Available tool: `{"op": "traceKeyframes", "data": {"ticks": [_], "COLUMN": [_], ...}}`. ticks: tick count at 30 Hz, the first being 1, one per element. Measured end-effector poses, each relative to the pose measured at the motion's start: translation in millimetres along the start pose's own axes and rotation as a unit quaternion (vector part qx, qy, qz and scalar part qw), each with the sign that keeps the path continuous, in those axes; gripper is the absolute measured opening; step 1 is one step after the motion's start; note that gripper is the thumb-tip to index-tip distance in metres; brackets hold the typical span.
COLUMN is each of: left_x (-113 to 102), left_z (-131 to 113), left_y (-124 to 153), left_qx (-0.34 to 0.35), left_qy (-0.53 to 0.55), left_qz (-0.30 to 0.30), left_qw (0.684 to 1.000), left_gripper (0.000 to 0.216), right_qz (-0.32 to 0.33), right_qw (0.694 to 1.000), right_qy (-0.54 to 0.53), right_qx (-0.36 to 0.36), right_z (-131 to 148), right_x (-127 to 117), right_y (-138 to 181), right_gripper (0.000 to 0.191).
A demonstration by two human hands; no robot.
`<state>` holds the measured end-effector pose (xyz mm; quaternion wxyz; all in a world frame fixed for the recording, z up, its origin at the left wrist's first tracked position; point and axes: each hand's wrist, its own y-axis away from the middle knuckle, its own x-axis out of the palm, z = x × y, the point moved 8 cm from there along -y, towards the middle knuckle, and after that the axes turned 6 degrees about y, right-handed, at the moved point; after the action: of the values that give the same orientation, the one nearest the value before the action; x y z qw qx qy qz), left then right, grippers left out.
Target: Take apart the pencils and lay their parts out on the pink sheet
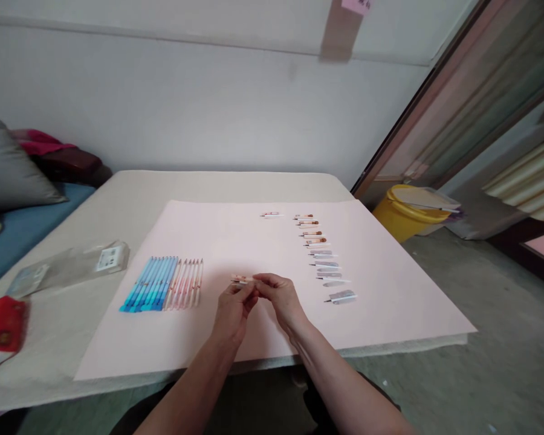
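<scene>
Above the middle of the pale pink sheet, my left hand is closed in a pinch on a short, light piece with a reddish print, with a thin, pen-refill-like rod along it. The fingertips of my right hand pinch the right end of the same piece and hide part of it. To the left lie a row of blue pens and a row of pink-and-white pens, side by side. A column of thin dark-tipped rods beside short printed or grey pieces runs along the right.
A similar rod and piece lies at the sheet's far side. Clear plastic packaging and a red packet are on the table's left. A yellow bucket stands beyond the right edge; a wall rises behind.
</scene>
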<state>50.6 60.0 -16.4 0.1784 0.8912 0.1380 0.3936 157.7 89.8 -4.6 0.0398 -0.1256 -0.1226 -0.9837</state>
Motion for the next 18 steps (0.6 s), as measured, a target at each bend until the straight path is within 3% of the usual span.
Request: {"op": "traceKeyframes", "data": {"ticks": [6,12,18], "left_x": [2.5,0.4,-0.3], "left_z": [-6.6,-5.9,-10.9], "left_y": [0.9,1.1,1.1], "left_qx": [0.021,0.008,0.019], "left_qy": [-0.010,-0.001,-0.005], "left_qz": [-0.002,-0.014,-0.020], "left_qw": [1.000,1.000,1.000], "left_gripper": [0.018,0.018,0.014], "right_qz": [0.025,-0.011,-0.034], "right_qw": [0.999,1.000,0.995], "right_qy": [-0.012,0.007,-0.093], "right_qx": [-0.018,-0.011,0.005], "right_z": [0.9,-3.3,-2.5], "right_x": [6.7,0.9,-4.9], "right_y": [-1.0,-4.0,-4.6], "right_gripper": [0.023,0.022,0.023]}}
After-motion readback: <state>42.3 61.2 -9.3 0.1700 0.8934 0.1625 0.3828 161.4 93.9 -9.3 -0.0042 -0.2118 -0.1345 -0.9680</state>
